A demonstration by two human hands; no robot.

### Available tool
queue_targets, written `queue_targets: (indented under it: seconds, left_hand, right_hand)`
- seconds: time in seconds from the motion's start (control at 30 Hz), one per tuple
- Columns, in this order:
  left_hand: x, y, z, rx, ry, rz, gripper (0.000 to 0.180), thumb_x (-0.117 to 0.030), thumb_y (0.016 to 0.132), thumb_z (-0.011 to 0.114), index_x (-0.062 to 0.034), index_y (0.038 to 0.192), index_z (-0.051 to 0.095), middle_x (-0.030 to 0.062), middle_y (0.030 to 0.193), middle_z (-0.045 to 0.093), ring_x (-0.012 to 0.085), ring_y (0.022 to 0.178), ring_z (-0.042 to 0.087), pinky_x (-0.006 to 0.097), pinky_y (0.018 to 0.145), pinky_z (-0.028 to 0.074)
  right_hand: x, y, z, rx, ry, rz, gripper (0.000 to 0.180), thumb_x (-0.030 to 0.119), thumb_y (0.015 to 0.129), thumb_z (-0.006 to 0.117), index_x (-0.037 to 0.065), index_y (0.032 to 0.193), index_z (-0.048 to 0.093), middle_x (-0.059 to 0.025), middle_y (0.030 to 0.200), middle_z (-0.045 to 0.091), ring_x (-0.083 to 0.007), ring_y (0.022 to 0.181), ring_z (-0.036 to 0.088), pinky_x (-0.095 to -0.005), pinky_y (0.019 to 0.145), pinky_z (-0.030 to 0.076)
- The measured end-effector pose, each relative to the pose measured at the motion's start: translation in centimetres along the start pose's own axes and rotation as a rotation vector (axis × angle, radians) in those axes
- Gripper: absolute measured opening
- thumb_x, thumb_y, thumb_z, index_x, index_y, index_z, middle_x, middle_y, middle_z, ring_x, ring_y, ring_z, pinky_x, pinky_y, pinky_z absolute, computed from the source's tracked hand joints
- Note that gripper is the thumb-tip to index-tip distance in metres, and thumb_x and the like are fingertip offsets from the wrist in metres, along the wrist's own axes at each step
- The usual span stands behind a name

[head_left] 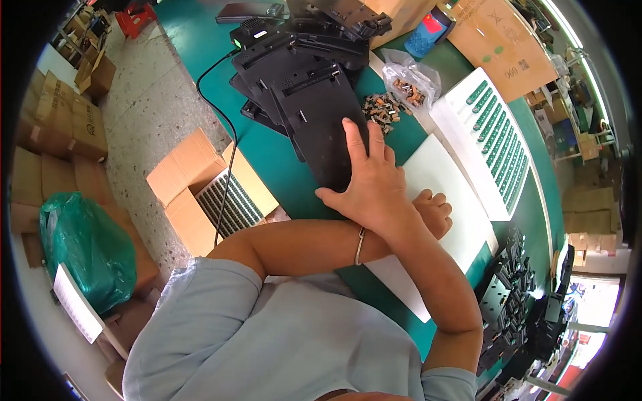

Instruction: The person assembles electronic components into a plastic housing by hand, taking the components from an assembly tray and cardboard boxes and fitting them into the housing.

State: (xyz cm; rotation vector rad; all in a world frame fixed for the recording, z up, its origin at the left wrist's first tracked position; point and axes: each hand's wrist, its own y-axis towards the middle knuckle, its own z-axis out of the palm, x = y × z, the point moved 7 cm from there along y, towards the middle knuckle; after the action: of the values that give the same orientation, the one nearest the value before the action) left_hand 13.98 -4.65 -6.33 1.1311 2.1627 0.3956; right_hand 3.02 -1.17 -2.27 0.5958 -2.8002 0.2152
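My arms cross in front of me, the right forearm over the left wrist. My right hand (374,177) reaches up and left to a stack of black plastic housings (321,107). Its fingers are spread, with the fingertips on the top housing's right side and the thumb by its near end. Below and to the right, my left hand (436,212) lies over a white sheet (448,175) with its fingers curled in. Whether anything is inside them is hidden. A thin metal bracelet (360,247) circles my left wrist.
Small loose parts (382,110) and a clear plastic bag (413,83) lie beyond my right hand. A white tray of green circuit boards (460,117) stands to the right, black parts (508,294) nearer. A black cable (231,134) hangs over an open carton (184,167) at left.
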Motion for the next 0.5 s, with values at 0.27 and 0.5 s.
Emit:
queue_targets:
  seconds: [0.27, 0.5]
  left_hand:
    - [-0.1, -0.1, 0.2, -0.009, 0.113, 0.014, 0.012, -0.021, 0.073, 0.070, -0.0099, 0.072, 0.065, 0.0042, 0.084, 0.055, 0.0217, 0.093, 0.050, 0.037, 0.078, 0.039]
    - [-0.3, 0.0, -0.7, 0.043, 0.049, 0.047, 0.014, -0.020, 0.075, 0.070, -0.0082, 0.079, 0.065, 0.0062, 0.088, 0.056, 0.0229, 0.093, 0.050, 0.040, 0.079, 0.039]
  right_hand:
    - [0.8, -0.8, -0.4, -0.022, 0.071, -0.010, 0.107, 0.044, 0.068, 0.083, 0.018, 0.152, 0.024, -0.0308, 0.150, 0.026, -0.0524, 0.128, 0.043, -0.0558, 0.099, 0.046]
    - [4.0, -0.7, 1.8, 0.017, -0.077, -0.045, 0.112, 0.051, 0.063, 0.083, 0.021, 0.153, 0.025, -0.0258, 0.154, 0.019, -0.0476, 0.127, 0.040, -0.0597, 0.089, 0.046]
